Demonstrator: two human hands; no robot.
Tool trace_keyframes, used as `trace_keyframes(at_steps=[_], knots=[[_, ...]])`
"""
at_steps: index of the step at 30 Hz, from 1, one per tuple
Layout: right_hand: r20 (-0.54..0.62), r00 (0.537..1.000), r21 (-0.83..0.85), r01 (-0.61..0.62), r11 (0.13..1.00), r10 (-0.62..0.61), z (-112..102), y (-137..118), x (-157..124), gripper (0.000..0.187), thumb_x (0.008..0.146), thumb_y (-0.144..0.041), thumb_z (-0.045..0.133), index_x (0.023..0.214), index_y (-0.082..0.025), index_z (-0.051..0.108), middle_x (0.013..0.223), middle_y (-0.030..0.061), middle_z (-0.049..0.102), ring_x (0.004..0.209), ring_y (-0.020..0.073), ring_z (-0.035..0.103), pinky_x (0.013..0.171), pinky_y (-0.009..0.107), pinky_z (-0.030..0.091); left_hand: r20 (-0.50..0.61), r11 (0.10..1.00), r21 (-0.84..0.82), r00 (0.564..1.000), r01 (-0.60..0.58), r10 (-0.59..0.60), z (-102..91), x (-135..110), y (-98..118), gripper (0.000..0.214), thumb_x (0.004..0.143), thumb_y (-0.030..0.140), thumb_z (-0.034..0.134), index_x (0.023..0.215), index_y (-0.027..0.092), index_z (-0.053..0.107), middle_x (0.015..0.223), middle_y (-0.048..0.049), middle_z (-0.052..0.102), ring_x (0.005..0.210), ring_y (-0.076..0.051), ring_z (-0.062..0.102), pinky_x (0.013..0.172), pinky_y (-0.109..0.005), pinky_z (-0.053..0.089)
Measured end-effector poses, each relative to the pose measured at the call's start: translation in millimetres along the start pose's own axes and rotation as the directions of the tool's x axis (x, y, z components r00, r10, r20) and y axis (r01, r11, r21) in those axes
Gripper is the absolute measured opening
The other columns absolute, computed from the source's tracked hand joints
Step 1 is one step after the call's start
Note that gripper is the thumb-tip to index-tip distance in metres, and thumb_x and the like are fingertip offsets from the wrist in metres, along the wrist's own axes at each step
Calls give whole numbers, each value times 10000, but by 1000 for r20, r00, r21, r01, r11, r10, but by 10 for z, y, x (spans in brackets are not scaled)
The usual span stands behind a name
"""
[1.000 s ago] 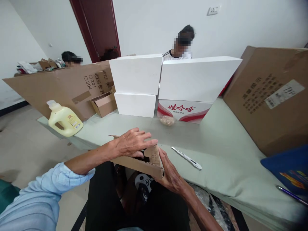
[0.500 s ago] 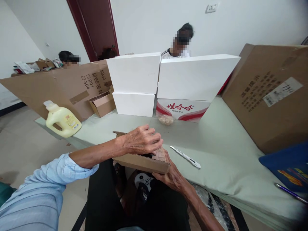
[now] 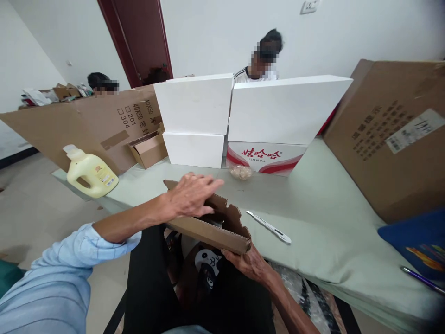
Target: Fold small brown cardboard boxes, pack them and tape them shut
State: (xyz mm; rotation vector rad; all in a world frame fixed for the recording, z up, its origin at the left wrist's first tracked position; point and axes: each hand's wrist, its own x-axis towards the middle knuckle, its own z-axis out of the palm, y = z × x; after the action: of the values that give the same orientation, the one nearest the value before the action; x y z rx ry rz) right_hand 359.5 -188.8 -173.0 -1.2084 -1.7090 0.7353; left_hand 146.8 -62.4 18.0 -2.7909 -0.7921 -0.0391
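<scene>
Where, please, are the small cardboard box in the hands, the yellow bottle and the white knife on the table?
small cardboard box [image 3: 208, 234]: head view, on its near side wall.
yellow bottle [image 3: 91, 173]: head view, on the middle of its body.
white knife [image 3: 269, 227]: head view, midway along its handle.

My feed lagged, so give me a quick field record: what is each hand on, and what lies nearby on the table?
left hand: flat on top of the cardboard box, fingers extended
right hand: under the box's near corner, gripping it
cardboard box: tilted, top flaps partly open, at the table edge
utility knife: on the table right of the box, untouched
yellow bottle: table's far left
</scene>
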Motion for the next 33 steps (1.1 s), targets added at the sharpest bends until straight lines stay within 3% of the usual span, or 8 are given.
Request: trace_keyframes(at_steps=[5,9,17,20,24,28,31,33], knots=[[30,998,114,-56,992,53,-19,118,-64,572,1079,-487,586,1607,-280,516,1451,115,669,1320,310,661,1134,471,590,232,925,-116,915,362,-329,19,-297,-404,651,897,446,744,1479,268,515,1240,-91,748,1115,-335,721,856,-411,524],[106,994,175,-31,984,12,-8,134,-43,470,1115,-505,519,1515,-284,628,1452,107,684,1264,296,697,1047,427,638,280,871,-156,867,465,-413,47,-417,-609,716,838,407,729,1503,285,493,1330,-103,733,1191,-353,713,879,-411,536],[123,992,133,-23,991,7,-21,68,-80,453,1118,-533,500,1459,-322,711,1404,85,741,1293,325,704,1156,541,572,253,836,-347,900,426,-354,171,-556,-760,840,846,543,760,1554,203,463,1409,-166,699,1188,-358,733,908,-424,576],[127,992,144,-29,989,11,-22,109,-124,459,1115,-538,502,1469,-329,706,1440,84,728,1310,343,696,1172,573,550,129,856,-462,973,230,-192,153,-637,-754,867,843,403,805,1595,226,413,1530,-167,605,1315,-327,672,1004,-417,580],[47,985,166,-173,971,168,-30,178,-186,433,1071,-549,599,1387,-288,737,1277,93,781,1166,340,738,1026,499,643,-94,909,-416,995,-9,-33,65,-747,-670,438,920,166,685,1345,236,601,1611,-159,511,1430,-318,569,1119,-485,529],[24,975,160,-222,962,221,-37,220,-198,385,1048,-552,640,1271,-260,758,1035,56,779,925,286,728,845,411,673,16,979,-201,1000,-20,23,56,-768,-617,466,847,19,604,1257,231,669,1656,-184,452,1542,-423,429,1104,-625,488],[17,982,147,-186,971,186,-30,201,-177,402,1054,-557,627,1317,-272,737,1020,45,770,891,275,708,806,403,666,129,993,-107,991,47,-33,111,-758,-629,492,761,16,678,1209,218,696,1683,-209,409,1549,-483,400,1055,-639,500],[4,986,136,-164,977,165,-23,156,-171,423,1051,-573,626,1331,-275,733,1012,48,768,905,280,711,820,410,667,128,995,-94,991,42,-30,164,-765,-656,399,754,69,764,1118,221,704,1703,-189,395,1560,-478,391,1062,-614,501]])
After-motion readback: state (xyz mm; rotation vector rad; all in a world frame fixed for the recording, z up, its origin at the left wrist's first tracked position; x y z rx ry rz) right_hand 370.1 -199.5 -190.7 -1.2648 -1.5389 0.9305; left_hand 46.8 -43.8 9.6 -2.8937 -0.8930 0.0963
